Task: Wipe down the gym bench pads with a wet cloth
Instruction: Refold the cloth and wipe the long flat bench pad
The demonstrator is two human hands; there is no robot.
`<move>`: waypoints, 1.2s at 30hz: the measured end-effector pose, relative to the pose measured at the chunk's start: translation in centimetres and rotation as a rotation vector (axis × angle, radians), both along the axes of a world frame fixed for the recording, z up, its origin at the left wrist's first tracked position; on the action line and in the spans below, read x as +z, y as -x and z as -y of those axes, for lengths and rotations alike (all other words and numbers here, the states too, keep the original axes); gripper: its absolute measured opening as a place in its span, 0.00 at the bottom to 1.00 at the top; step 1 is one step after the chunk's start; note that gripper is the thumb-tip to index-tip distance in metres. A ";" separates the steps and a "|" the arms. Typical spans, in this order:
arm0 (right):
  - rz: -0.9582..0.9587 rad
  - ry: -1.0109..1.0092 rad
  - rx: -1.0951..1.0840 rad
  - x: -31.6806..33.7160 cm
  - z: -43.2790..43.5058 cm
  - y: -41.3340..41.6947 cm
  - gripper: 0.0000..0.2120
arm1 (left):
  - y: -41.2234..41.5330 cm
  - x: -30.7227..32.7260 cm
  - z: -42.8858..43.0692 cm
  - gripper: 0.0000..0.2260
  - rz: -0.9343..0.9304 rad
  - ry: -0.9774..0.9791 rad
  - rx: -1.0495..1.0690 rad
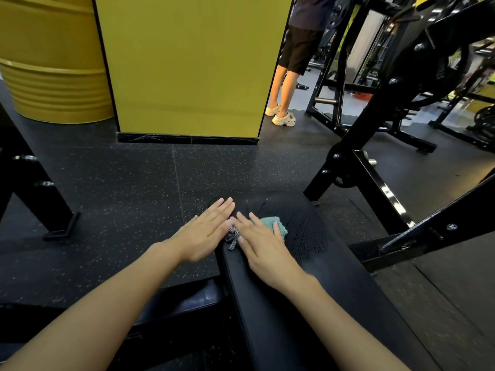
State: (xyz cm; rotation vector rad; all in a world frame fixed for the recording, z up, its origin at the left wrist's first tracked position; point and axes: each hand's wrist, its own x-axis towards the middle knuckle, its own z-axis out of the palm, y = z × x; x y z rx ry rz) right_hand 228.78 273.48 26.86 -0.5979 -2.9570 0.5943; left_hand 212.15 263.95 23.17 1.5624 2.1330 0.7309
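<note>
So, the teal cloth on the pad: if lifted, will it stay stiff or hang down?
Probably floppy: the teal cloth lies bunched under the right hand. It likely slides easily, since the bench pad looks smooth with wet streaks. Likely damp, it may feel slightly heavy.

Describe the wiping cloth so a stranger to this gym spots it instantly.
Find the long black bench pad running up the middle. Near its far end, the cloth peeks out from under the right hand. It's the only teal thing there.

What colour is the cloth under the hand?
Teal green, peeking out from under the right hand; the cloth shows in the head view.
</note>
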 end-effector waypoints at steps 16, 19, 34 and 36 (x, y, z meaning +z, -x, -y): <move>0.018 0.022 0.029 0.0 -0.5 -1.9 0.22 | -0.2 -0.6 -0.2 0.37 -0.038 -0.011 0.001; 0.035 0.024 -0.049 0.4 -2.9 0.9 0.22 | -0.2 -0.6 -0.3 0.39 -0.055 -0.012 0.015; 0.024 0.054 -0.043 0.5 2.4 -4.0 0.23 | 0.4 -0.8 -0.3 0.39 -0.087 0.007 -0.003; 0.031 0.062 -0.002 0.7 3.5 -6.3 0.23 | 0.3 -0.8 -0.3 0.40 -0.087 0.008 0.001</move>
